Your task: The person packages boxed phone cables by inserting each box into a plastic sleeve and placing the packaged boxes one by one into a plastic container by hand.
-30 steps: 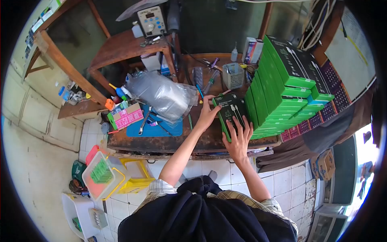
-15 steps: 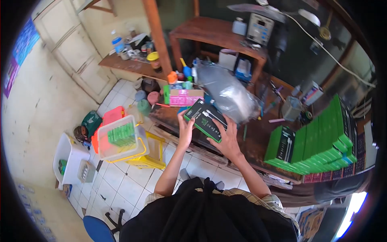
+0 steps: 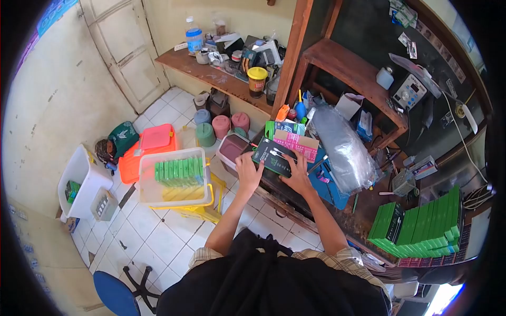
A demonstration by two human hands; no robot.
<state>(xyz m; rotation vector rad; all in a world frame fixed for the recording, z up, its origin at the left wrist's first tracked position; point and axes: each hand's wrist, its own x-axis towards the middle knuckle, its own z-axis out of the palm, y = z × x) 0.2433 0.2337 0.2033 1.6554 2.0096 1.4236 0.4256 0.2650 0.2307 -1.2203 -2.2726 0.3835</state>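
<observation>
A flat black cable box [image 3: 273,156] with green edges and a white cable printed on its face is held between my two hands, above the workbench's front edge. My left hand [image 3: 249,171] grips its left end, thumb on the printed face. On the opposite end, my right hand [image 3: 299,176] has its fingers wrapped round the edge. Just behind the box lies a pink and white carton [image 3: 296,145]. Left of my hands, a clear plastic bin [image 3: 146,192] on a yellow stool holds a row of similar green boxes [image 3: 179,173].
Stacked green boxes [image 3: 421,226] stand at the bench's right end. A large plastic bag [image 3: 342,152] lies on a blue mat [image 3: 329,195]. On the floor are an orange container [image 3: 133,163], a white tub [image 3: 87,181] and a blue chair [image 3: 113,292].
My view has swung left, so the clear bin and floor containers show more fully. Both hands still hold the cable box, now tilted flatter.
</observation>
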